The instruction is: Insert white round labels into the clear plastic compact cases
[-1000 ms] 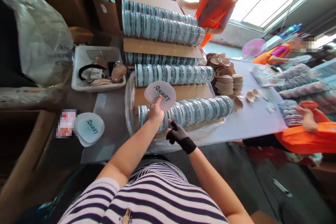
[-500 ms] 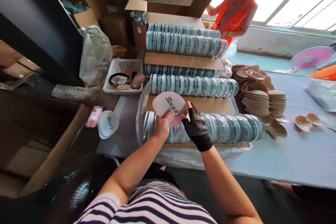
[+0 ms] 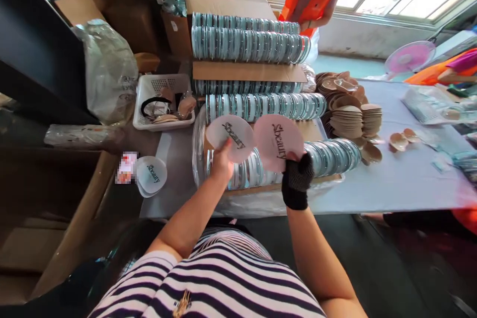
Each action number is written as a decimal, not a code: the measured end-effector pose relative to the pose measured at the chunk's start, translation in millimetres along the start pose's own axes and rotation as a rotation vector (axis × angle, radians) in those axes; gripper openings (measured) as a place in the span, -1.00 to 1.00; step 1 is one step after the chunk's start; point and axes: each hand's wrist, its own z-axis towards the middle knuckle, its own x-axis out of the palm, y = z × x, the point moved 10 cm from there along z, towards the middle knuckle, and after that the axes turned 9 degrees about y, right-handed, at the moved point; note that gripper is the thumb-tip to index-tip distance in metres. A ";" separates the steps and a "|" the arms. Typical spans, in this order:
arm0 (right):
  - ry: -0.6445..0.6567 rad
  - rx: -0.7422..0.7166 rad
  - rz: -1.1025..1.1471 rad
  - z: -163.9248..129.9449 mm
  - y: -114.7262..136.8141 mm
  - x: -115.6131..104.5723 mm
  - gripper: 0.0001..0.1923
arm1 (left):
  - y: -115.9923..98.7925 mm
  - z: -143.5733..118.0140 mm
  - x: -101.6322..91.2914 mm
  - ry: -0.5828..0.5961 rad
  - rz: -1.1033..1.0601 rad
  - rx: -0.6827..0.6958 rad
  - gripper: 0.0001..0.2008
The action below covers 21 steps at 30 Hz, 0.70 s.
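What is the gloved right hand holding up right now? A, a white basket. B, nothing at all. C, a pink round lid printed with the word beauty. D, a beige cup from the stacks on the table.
C: the gloved right hand grips a pink round lid by its lower edge, with the black "beauty" lettering showing, beside the paler lid held by the left hand.

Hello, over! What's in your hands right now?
Left hand holds one clear lid. Gloved right hand holds a pink lid. Rows of cases underneath.
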 end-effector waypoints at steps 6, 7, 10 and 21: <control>0.460 -0.142 -0.347 -97.9 -1.9 9.9 -0.59 | -23.2 42.0 -19.5 -0.012 0.010 -0.025 -0.60; 0.517 -0.150 -0.384 -111.4 -3.3 19.0 -0.58 | -20.1 44.3 -19.8 0.009 0.011 -0.046 -0.61; 0.583 -0.090 -0.516 -124.4 -7.7 52.8 -0.59 | -12.9 44.8 -21.8 0.036 0.001 -0.078 -0.61; 0.659 0.005 -0.576 -92.5 6.3 120.6 -0.67 | -9.5 39.3 -26.3 0.046 -0.055 -0.127 -0.65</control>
